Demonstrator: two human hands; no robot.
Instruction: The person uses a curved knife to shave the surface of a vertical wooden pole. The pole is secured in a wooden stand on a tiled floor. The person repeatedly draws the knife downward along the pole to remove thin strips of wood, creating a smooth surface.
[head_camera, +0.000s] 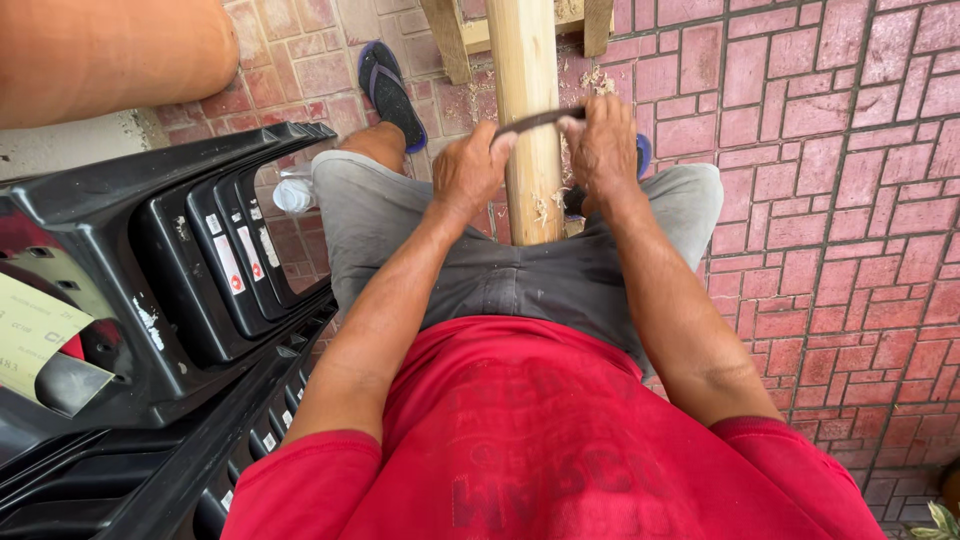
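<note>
A pale round wooden pole runs from between my knees away to a wooden frame at the top. A dark curved blade lies across the pole. My left hand grips its left end and my right hand grips its right end. Both hands rest against the pole's sides. Pale shavings cling to the wood just below the blade. I sit in grey shorts and a red shirt, with a blue sandal on my left foot.
A stack of black plastic chairs stands close on my left. Red brick paving covers the ground. A white object lies beside my left thigh. Wood chips lie near the frame. An orange rounded surface fills the top left.
</note>
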